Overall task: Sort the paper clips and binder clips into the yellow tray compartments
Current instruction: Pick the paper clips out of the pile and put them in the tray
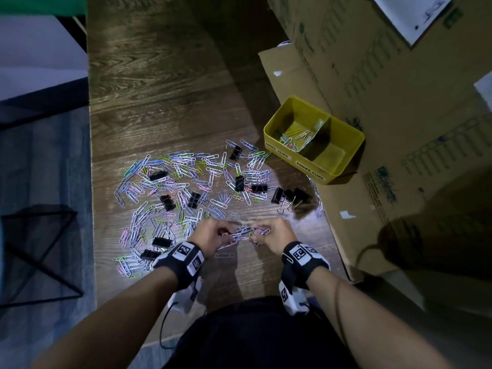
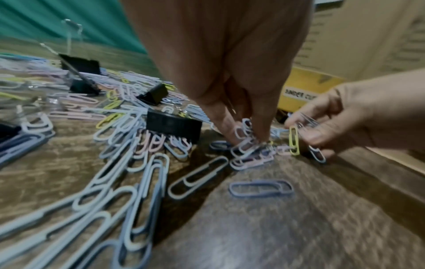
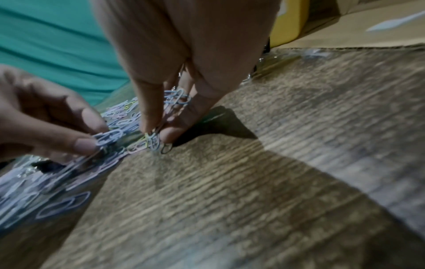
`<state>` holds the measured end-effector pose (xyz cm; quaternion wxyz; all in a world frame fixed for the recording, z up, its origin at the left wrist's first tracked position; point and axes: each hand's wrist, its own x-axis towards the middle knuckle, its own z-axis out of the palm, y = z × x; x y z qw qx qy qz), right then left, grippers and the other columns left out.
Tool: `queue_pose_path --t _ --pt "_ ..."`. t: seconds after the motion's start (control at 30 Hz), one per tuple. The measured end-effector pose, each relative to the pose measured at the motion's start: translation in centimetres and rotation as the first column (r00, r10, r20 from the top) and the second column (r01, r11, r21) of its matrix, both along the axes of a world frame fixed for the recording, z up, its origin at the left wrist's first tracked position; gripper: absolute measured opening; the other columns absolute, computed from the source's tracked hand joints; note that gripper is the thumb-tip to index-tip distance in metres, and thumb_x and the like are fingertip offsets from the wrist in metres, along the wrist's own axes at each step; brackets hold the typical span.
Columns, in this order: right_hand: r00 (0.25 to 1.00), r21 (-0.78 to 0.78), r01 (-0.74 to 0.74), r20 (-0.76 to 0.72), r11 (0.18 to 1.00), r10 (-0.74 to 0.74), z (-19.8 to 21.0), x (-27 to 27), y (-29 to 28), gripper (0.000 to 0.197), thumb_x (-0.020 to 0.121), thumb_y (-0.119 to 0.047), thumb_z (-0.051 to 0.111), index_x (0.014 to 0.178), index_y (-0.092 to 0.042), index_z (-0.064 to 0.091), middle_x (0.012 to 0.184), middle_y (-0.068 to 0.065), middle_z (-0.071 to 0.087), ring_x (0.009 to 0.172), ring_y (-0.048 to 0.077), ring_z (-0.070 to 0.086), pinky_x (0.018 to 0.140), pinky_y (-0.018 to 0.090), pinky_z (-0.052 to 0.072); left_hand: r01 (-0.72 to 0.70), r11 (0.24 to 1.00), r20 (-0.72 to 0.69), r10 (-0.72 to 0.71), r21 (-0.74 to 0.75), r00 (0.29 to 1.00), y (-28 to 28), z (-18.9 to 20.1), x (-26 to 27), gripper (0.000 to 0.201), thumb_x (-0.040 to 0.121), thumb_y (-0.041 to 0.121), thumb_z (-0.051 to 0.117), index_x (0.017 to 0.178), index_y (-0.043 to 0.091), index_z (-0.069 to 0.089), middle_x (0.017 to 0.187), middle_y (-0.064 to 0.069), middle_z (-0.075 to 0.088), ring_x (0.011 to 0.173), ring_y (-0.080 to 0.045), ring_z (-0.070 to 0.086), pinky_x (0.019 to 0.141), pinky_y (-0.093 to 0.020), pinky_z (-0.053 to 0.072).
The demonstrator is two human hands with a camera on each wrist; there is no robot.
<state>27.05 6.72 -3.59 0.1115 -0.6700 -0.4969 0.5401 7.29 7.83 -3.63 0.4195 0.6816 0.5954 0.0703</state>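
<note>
Pastel paper clips and black binder clips lie scattered on the wooden table. The yellow tray stands at the right, with several paper clips in its left compartment; its right one looks bare. Both hands meet over a small bunch of paper clips near the front. My left hand pinches clips from that bunch against the table. My right hand pinches several clips, a yellow one among them.
Cardboard boxes stand at the right behind and beside the tray. The table's left edge drops to a blue floor with a black wire frame. A lone paper clip lies near my left wrist.
</note>
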Motion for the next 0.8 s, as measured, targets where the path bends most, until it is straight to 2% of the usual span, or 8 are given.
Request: queue_pose_path --t 0.07,0.17,0.23,0.37,0.43,0.5,0.6,0.8 --pt "0.996 -0.015 0.036 -0.082 0.999 -0.037 0.0 0.4 0.2 0.025 0.074 -0.014 0.077 0.097 -0.023 0.072 0.113 0.0 0.068 0.102 0.02 0.062 0.087 0.026 0.045 -0.064 0.991 0.036 0.069 -0.12 0.997 0.6 0.5 -0.3 0.015 0.069 0.011 0.079 0.083 0.014 0.073 0.086 -0.001 0.073 0.066 -0.002 0.062 0.07 -0.018 0.051" --pt "0.97 -0.024 0.115 -0.213 0.993 -0.118 0.9 1.3 1.1 0.025 0.073 -0.009 0.077 0.087 -0.029 0.071 0.098 0.001 0.071 0.088 0.026 0.067 0.082 0.042 0.056 -0.127 0.949 0.12 0.167 -0.287 0.979 1.9 2.1 -1.0 0.011 0.071 0.01 0.076 0.08 0.011 0.071 0.077 0.004 0.07 0.058 0.005 0.061 0.056 -0.009 0.045" --pt "0.934 0.015 0.205 -0.303 0.979 -0.191 1.7 2.0 1.8 0.027 0.071 -0.002 0.077 0.088 -0.023 0.072 0.093 0.006 0.071 0.088 0.026 0.067 0.079 0.046 0.057 -0.149 0.917 0.21 0.239 -0.369 0.948 3.1 3.4 -1.6 0.01 0.07 0.006 0.074 0.079 0.008 0.071 0.076 -0.001 0.071 0.064 -0.001 0.064 0.061 -0.015 0.049" --pt "0.828 0.05 0.386 -0.459 0.921 -0.322 5.0 3.6 4.0 0.029 0.07 0.005 0.075 0.091 -0.014 0.072 0.084 0.005 0.07 0.073 0.014 0.066 0.066 0.028 0.058 -0.127 0.898 0.318 0.278 -0.422 0.906 6.5 6.8 -1.2 0.014 0.068 0.009 0.075 0.08 0.009 0.07 0.08 -0.008 0.072 0.076 -0.021 0.067 0.075 -0.031 0.054" --pt "0.793 0.076 0.442 -0.498 0.894 -0.35 7.2 4.5 5.2 0.029 0.071 0.007 0.073 0.093 -0.013 0.071 0.082 0.003 0.07 0.068 0.01 0.066 0.064 0.023 0.057 -0.116 0.903 0.391 0.291 -0.413 0.873 8.9 8.6 0.2 0.016 0.068 0.004 0.073 0.082 0.008 0.068 0.073 -0.003 0.072 0.07 -0.016 0.066 0.072 -0.028 0.055" --pt "0.784 0.143 0.463 -0.527 0.874 -0.329 9.1 5.5 6.5 0.03 0.072 0.004 0.073 0.095 -0.016 0.071 0.081 0.001 0.07 0.071 0.014 0.066 0.071 0.027 0.058 -0.115 0.92 0.459 0.291 -0.374 0.84 11.5 10.2 2.3 0.02 0.064 0.004 0.074 0.082 0.009 0.067 0.068 0.001 0.071 0.066 -0.013 0.065 0.07 -0.026 0.056" --pt "0.77 0.198 0.484 -0.56 0.853 -0.307 10.9 6.7 8.8 0.03 0.074 0.005 0.072 0.097 -0.015 0.069 0.077 0.0 0.067 0.066 0.011 0.064 0.067 0.026 0.058 -0.146 0.941 0.513 0.292 -0.305 0.808 15.5 11.4 6.2 0.019 0.068 -0.002 0.074 0.08 0.012 0.067 0.061 0.004 0.069 0.056 -0.007 0.062 0.053 -0.019 0.051" --pt "0.806 0.274 0.516 -0.477 0.812 -0.351 12.1 8.7 14.7 0.033 0.074 0.004 0.073 0.105 -0.006 0.066 0.088 0.01 0.067 0.073 0.016 0.066 0.067 0.026 0.059 -0.277 0.924 0.437 0.37 -0.262 0.82 20.7 9.3 13.4 0.013 0.072 0.0 0.074 0.078 0.009 0.067 0.066 -0.006 0.067 0.05 -0.01 0.06 0.048 -0.022 0.049"
